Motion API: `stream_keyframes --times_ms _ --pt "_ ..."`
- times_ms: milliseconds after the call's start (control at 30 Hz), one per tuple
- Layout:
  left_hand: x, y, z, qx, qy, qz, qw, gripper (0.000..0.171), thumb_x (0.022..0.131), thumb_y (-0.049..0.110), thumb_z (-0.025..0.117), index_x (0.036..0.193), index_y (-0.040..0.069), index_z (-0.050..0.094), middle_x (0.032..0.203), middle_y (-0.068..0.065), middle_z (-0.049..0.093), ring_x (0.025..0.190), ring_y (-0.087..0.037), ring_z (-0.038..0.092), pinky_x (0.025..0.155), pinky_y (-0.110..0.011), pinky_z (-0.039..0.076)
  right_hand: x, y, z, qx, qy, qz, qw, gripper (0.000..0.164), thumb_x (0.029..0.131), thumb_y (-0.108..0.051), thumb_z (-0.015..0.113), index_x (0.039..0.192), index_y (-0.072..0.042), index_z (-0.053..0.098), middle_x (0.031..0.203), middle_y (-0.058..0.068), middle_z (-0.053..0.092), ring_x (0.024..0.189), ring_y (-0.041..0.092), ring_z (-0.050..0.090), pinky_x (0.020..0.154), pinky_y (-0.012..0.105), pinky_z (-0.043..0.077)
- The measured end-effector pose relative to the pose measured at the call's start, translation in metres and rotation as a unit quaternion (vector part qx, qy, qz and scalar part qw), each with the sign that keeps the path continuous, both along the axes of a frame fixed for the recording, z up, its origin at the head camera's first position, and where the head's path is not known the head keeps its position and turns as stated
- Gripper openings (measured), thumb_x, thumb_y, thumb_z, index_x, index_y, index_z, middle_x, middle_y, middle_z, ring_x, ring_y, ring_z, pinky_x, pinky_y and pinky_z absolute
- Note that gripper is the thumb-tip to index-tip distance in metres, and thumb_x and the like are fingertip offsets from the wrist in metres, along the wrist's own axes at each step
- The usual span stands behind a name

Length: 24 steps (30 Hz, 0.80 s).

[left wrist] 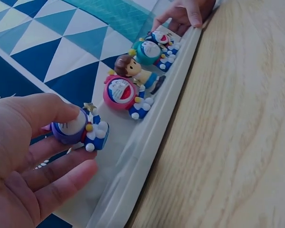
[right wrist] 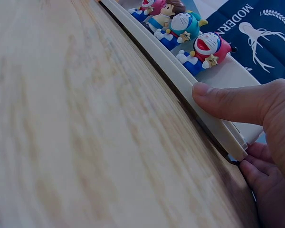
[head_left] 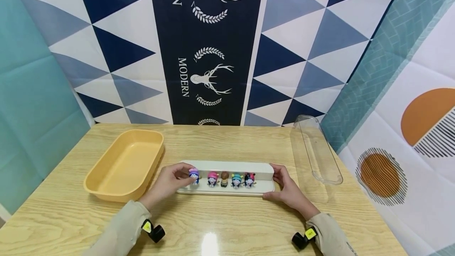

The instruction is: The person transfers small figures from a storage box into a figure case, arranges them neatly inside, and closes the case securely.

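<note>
A long white display base [head_left: 231, 166] with a raised back step lies across the table. My left hand [head_left: 170, 179] pinches a purple-hooded figurine [left wrist: 73, 130] between thumb and fingers at the base's left end. To its right, in a row on the base, stand a pink-hooded figurine [head_left: 212, 179], a brown-haired figurine [head_left: 224, 179], a teal-hooded figurine [head_left: 236, 181] and a red-and-black-hooded figurine [right wrist: 211, 47]. My right hand [head_left: 287, 189] grips the base's right end, its thumb on the front edge and fingers around the end in the right wrist view.
A yellow plastic basin [head_left: 124, 169] sits on the left of the wooden table [head_left: 181, 228]. At the right lies a clear plastic cover [head_left: 318, 151], near the table's side edge. Patterned cloth [head_left: 209, 62] hangs behind the table.
</note>
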State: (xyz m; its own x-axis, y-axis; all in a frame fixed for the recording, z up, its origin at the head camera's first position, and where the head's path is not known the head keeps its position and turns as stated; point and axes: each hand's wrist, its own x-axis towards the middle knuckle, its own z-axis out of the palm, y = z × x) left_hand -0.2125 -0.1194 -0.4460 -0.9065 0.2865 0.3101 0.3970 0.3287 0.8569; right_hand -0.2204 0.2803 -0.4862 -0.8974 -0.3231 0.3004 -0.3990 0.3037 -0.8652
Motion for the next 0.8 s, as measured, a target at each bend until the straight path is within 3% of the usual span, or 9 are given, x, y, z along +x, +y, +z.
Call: stream_keyframes --times_ms 367,567,800 --pt "0.004 0.008 -0.01 0.0 0.057 0.023 0.9981 0.021 0.081 -0.002 0.08 0.1 0.003 0.073 0.093 -0.006 0.064 0.079 -0.014 0.068 0.071 -0.025 0.058 -0.003 0.001 -0.004 0.004 -0.018 0.001 1.0 0.091 0.07 -0.001 0.089 0.144 -0.001 0.034 0.133 0.02 0.048 0.122 0.016 0.049 0.103 0.013 0.035" --pt "0.004 0.009 -0.018 0.008 0.058 0.029 0.9979 0.022 0.08 -0.003 0.08 0.101 0.001 0.073 0.092 -0.006 0.063 0.076 -0.016 0.068 0.07 -0.025 0.058 -0.002 0.001 -0.003 -0.001 -0.023 0.003 1.0 0.091 0.07 -0.001 0.089 0.143 -0.002 0.034 0.134 0.02 0.047 0.124 0.021 0.048 0.104 0.013 0.034" --pt "0.003 0.011 -0.014 -0.04 0.078 0.058 0.9945 0.025 0.076 -0.005 0.081 0.096 0.007 0.073 0.089 0.001 0.065 0.078 -0.014 0.067 0.072 -0.026 0.057 -0.003 0.001 -0.003 0.001 -0.014 0.002 1.0 0.092 0.07 0.0 0.089 0.143 -0.001 0.034 0.134 0.02 0.048 0.125 0.03 0.048 0.104 0.013 0.035"
